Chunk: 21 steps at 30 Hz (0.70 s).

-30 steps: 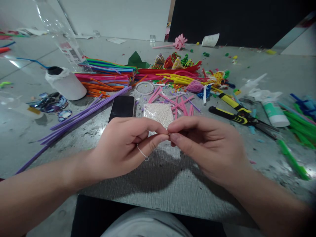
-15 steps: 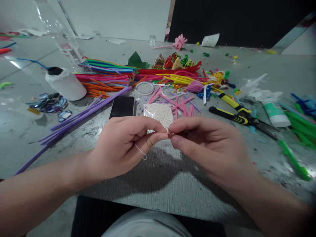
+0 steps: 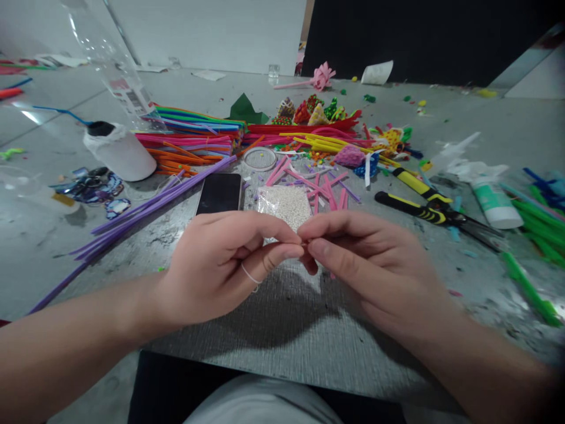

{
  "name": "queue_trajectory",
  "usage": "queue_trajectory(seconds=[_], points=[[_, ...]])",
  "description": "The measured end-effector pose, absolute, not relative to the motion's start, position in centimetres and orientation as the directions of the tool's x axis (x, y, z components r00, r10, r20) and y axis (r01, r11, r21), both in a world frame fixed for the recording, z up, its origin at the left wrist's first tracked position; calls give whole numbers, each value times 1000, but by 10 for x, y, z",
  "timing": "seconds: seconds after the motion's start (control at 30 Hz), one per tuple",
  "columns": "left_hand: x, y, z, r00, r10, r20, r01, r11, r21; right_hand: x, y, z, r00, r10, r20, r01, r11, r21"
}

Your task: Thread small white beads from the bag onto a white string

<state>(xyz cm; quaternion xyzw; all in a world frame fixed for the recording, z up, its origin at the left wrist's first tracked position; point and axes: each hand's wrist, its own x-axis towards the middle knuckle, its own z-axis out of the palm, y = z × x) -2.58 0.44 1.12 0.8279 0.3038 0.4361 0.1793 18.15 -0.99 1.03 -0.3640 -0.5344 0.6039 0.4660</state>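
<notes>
My left hand point(image 3: 220, 268) and my right hand point(image 3: 379, 262) meet above the near part of the table, thumb and finger of each pinched together at the tips. A thin white thread point(image 3: 249, 274) runs out of my closed left hand and loops over the base of its thumb. Whatever tiny thing sits between the right fingertips is too small to make out. Just beyond the fingers lies a clear bag of small white beads point(image 3: 289, 202). A black phone point(image 3: 219, 193) rests behind my left hand, and cut pink pipe cleaner pieces point(image 3: 324, 189) are scattered behind my right.
Purple pipe cleaners point(image 3: 145, 212) and a white bottle point(image 3: 121, 154) stand to the left. At the right are black-and-yellow pliers point(image 3: 410, 207), a white-and-green tube point(image 3: 497, 203) and green pipe cleaners point(image 3: 541, 224). Bundled coloured pipe cleaners point(image 3: 194, 126) lie behind, beside a tilted clear plastic bottle point(image 3: 128, 94).
Both hands stay pinched together and have shifted only slightly. A fingertip of my right hand now shows lower, beneath the pinch.
</notes>
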Motion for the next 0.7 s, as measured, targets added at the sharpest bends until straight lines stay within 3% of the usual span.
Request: queue_trajectory(seconds=[0.23, 0.7], points=[[-25, 6, 11, 427, 650, 629, 360, -760, 541, 180, -8, 5, -302, 951, 62, -238, -12, -971], [-26, 6, 13, 454, 635, 625, 401, -772, 493, 180, -7, 6, -294, 955, 36, -210, -28, -977]])
